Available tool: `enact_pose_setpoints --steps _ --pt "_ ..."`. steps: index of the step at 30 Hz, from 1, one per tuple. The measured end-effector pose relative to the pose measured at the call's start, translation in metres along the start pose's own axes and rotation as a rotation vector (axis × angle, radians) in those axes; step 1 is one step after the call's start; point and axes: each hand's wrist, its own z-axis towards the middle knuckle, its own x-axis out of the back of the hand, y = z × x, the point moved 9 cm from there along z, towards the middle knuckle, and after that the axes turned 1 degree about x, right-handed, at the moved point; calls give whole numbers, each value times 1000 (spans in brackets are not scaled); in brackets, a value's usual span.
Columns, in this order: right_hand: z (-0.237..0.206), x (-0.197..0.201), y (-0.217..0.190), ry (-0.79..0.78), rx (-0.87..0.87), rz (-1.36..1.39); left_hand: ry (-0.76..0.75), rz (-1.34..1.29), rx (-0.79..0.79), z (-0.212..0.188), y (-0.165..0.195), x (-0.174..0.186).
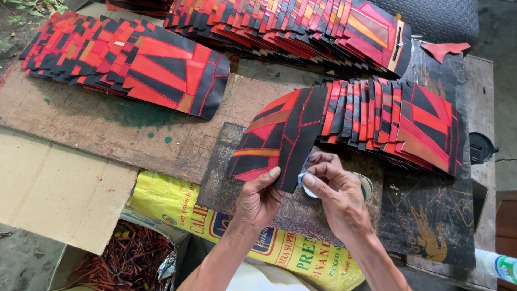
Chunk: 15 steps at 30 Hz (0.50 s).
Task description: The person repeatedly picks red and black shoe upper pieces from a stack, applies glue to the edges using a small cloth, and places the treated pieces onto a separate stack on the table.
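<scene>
Both hands work at the near edge of the dark mat (431,215). I see my left hand (258,199) pinching the lower edge of a red-and-black patchwork panel (280,134), thumb up against it — the panel lies tilted, its top end resting on the fanned row of similar panels (398,118). My right hand (334,188) is closed around a small pale blue-white object (306,182), pressed right at the panel's lower corner; what it is I cannot tell. Two more fanned stacks (134,59) lie farther off on the worn board (107,129) — a yellow printed sack (177,202) sits below.
</scene>
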Motion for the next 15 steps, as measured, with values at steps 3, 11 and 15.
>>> enact_pose_setpoints --steps 3,11,15 --pt "4 4 -9 39 38 17 -22 22 -5 0 -1 -6" --pt "-11 -10 -12 -54 20 -313 -25 -25 7 10 0 3" --pt "-14 -8 -18 -51 95 -300 -44 -31 12 13 2 5"
